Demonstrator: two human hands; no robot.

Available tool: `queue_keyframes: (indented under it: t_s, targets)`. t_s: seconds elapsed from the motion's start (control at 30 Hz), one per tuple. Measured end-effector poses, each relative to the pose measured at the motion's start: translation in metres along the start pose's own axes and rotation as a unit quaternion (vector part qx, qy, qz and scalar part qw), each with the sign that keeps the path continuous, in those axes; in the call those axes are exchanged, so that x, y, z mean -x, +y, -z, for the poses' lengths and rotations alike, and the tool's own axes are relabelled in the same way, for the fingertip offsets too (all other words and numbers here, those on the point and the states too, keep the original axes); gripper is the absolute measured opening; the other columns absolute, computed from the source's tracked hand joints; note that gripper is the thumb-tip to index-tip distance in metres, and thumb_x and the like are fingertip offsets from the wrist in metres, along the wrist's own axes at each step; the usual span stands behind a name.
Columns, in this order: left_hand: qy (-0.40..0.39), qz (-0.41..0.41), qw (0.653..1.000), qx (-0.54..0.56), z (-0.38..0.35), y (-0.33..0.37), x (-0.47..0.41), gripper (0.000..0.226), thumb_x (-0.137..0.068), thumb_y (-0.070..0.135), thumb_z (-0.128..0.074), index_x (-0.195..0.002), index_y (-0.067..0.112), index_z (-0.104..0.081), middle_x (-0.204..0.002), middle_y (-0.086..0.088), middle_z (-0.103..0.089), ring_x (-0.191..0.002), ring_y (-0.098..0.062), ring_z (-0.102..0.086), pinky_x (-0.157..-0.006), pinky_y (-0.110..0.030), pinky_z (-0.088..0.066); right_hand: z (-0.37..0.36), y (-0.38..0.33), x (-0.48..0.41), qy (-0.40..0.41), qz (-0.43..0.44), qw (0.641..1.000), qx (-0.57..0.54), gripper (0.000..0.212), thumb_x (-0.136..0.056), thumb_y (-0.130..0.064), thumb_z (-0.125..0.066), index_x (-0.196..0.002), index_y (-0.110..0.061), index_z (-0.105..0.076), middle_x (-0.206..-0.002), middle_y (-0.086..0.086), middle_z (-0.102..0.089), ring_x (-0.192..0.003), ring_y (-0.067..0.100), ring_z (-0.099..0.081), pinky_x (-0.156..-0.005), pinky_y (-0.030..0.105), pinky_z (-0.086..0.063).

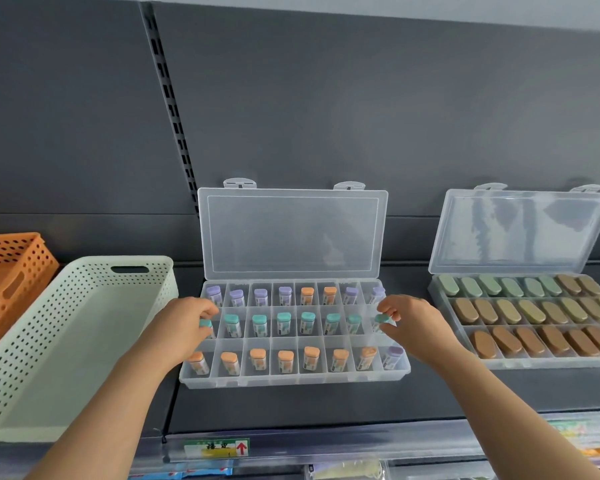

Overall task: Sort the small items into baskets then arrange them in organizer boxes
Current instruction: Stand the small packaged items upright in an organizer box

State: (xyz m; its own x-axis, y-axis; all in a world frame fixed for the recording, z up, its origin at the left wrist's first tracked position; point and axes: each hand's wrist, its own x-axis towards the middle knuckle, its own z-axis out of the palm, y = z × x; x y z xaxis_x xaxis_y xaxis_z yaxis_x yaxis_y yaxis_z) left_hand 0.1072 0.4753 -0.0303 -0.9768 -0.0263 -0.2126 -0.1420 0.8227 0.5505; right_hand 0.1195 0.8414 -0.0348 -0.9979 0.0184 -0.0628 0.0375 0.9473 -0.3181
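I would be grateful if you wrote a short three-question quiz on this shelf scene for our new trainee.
1. True or false: the lid of the middle organizer box is closed.
2. The left hand and the right hand each pinch a vial at one end of the middle row. Which cap colour do these have? A purple, B teal, C orange.
3. Fill in: the only purple-capped vial in the front row sits at the row's ____ end.

Key
1. False: the lid stands open against the back panel.
2. B.
3. Right.
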Motion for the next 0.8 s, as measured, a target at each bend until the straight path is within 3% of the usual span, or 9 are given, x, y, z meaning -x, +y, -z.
queue_keyframes:
  t_s: [0.13, 0.2, 0.3, 0.4, 0.53, 0.67, 0.73, 0.8]
  targets:
    - [0.02, -0.02, 1.0, 0.003, 0.001, 0.003, 0.007, 0.041, -0.093, 0.003, -0.055, -0.133, 0.015, -0.055, -0.131, -0.003, -0.055, -0.095, -0.013, -0.057, -0.052, -0.013, -0.05, 0.0, 0.003, 0.004, 0.007, -0.002, 1.0, -0.007, 0.034, -0.087, -0.024, -0.068, -0.12, -0.023, -0.063, -0.115, -0.005, -0.066, -0.097, 0.011, -0.063, -0.085, 0.022, -0.052]
    - [0.039, -0.02, 0.999, 0.002, 0.002, 0.006, 0.013, 0.043, -0.096, 0.009, -0.053, -0.138, 0.016, -0.049, -0.134, -0.004, -0.048, -0.088, -0.016, -0.059, -0.056, -0.022, -0.056, 0.0, 0.004, 0.008, 0.012, -0.009, 1.0, -0.021, 0.037, -0.087, -0.023, -0.067, -0.124, -0.022, -0.061, -0.119, -0.003, -0.065, -0.099, 0.012, -0.064, -0.086, 0.023, -0.052]
    - [0.057, -0.017, 0.996, -0.065, 0.001, 0.007, 0.021, 0.041, -0.099, 0.018, -0.048, -0.139, 0.009, -0.045, -0.137, -0.007, -0.048, -0.097, -0.021, -0.062, -0.083, -0.03, -0.052, -0.002, 0.006, 0.014, 0.018, -0.023, 0.999, -0.04, 0.041, -0.089, -0.024, -0.065, -0.129, -0.023, -0.057, -0.123, -0.001, -0.062, -0.097, 0.013, -0.064, -0.083, 0.022, -0.052]
    - [0.062, 0.0, 0.995, -0.082, -0.004, 0.007, 0.031, 0.035, -0.099, 0.021, -0.046, -0.129, 0.003, -0.047, -0.118, -0.011, -0.057, -0.093, -0.022, -0.062, -0.081, -0.031, -0.045, -0.006, 0.007, 0.022, 0.013, -0.037, 0.998, -0.054, 0.045, -0.09, -0.025, -0.064, -0.133, -0.021, -0.053, -0.125, 0.001, -0.061, -0.1, 0.016, -0.064, -0.083, 0.024, -0.051]
    - [0.051, 0.027, 0.995, -0.081, -0.01, 0.006, 0.041, 0.041, -0.1, 0.023, -0.045, -0.135, 0.002, -0.042, -0.127, -0.015, -0.057, -0.112, -0.027, -0.057, -0.09, -0.034, -0.044, -0.012, 0.01, 0.033, 0.007, -0.058, 0.994, -0.088, 0.04, -0.094, -0.025, -0.059, -0.133, -0.016, -0.054, -0.114, 0.004, -0.066, -0.092, 0.018, -0.065, -0.082, 0.025, -0.052]
    - [0.057, 0.027, 0.995, -0.074, -0.014, 0.0, 0.041, 0.031, -0.099, 0.025, -0.045, -0.123, 0.006, -0.05, -0.111, -0.01, -0.063, -0.098, -0.023, -0.06, -0.084, -0.035, -0.049, -0.016, 0.011, 0.037, 0.028, -0.059, 0.993, -0.093, 0.037, -0.097, -0.027, -0.054, -0.131, -0.014, -0.056, -0.114, 0.004, -0.068, -0.095, 0.018, -0.066, -0.084, 0.025, -0.052]
    - [0.059, 0.021, 0.995, -0.08, -0.014, 0.0, 0.04, 0.024, -0.099, 0.024, -0.046, -0.113, 0.006, -0.052, -0.097, -0.006, -0.062, -0.087, -0.02, -0.059, -0.075, -0.033, -0.05, -0.016, 0.009, 0.036, 0.037, -0.064, 0.992, -0.1, 0.036, -0.096, -0.027, -0.054, -0.129, -0.013, -0.058, -0.112, 0.004, -0.069, -0.091, 0.017, -0.065, -0.079, 0.022, -0.05]
    - [0.057, 0.017, 0.995, -0.081, -0.013, 0.001, 0.042, 0.026, -0.099, 0.023, -0.046, -0.115, 0.004, -0.052, -0.096, -0.008, -0.062, -0.087, -0.022, -0.059, -0.07, -0.028, -0.045, -0.017, 0.007, 0.036, 0.039, -0.071, 0.991, -0.102, 0.036, -0.096, -0.028, -0.055, -0.129, -0.013, -0.058, -0.109, 0.004, -0.069, -0.082, 0.014, -0.061, -0.074, 0.019, -0.046]
